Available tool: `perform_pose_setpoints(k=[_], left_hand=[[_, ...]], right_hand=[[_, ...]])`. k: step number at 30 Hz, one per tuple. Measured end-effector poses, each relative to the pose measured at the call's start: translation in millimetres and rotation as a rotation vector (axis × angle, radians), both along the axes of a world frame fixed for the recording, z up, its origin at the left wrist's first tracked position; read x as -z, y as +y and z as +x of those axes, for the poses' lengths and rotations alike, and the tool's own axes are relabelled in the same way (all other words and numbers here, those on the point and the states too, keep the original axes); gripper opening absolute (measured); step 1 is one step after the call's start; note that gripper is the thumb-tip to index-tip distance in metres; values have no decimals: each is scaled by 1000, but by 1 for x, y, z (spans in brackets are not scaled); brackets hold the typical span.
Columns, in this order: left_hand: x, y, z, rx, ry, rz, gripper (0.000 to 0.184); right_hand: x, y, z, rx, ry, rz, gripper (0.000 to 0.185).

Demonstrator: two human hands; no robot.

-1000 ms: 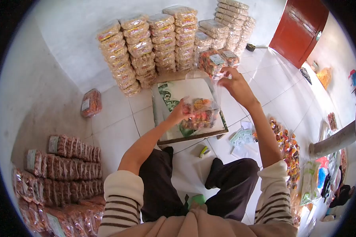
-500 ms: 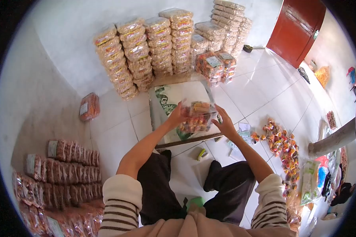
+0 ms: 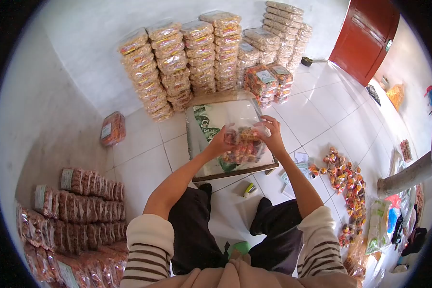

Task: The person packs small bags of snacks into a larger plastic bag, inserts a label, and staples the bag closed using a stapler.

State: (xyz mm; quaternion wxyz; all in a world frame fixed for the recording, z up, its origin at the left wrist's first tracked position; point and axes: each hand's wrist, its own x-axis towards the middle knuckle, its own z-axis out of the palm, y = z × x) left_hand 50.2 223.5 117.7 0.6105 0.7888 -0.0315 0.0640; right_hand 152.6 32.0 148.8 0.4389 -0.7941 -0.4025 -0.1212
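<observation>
A clear plastic bag [image 3: 246, 150] packed with small red and orange snack packets sits on the low table in front of me. My left hand [image 3: 223, 140] grips the bag's upper left side with its fingers curled inward. At the upper right edge of the bag, my right hand [image 3: 270, 133] is closed, thumb and fingers bent on the plastic film. The bag's loose clear top stands up between both hands. Beneath it lies the low table [image 3: 204, 164], with a white and green printed surface.
Tall stacks of bagged snacks [image 3: 170, 62] line the back wall. Packs of reddish-brown snacks [image 3: 89, 209] lie in rows at left. Loose small packets [image 3: 345, 182] are scattered at right, near a grey post [image 3: 403, 175]. A yellow-green cutter-like object [image 3: 249, 189] lies by my feet.
My right hand has risen from the bag's lower right side to its upper edge, its fingers now bent inward. My left hand stays at the left side. The view has shifted slightly.
</observation>
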Motion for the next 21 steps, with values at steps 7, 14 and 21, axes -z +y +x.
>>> perform_pose_setpoints(k=[7, 14, 21], left_hand=[[9, 5, 8, 58, -86, -144, 77], [24, -5, 15, -123, -286, -141, 86], [21, -33, -6, -663, -547, 584, 72]], right_hand=[[14, 6, 27, -271, 242, 151, 21], [13, 13, 27, -207, 499, 226, 16], [23, 9, 30, -175, 418, 264, 14]])
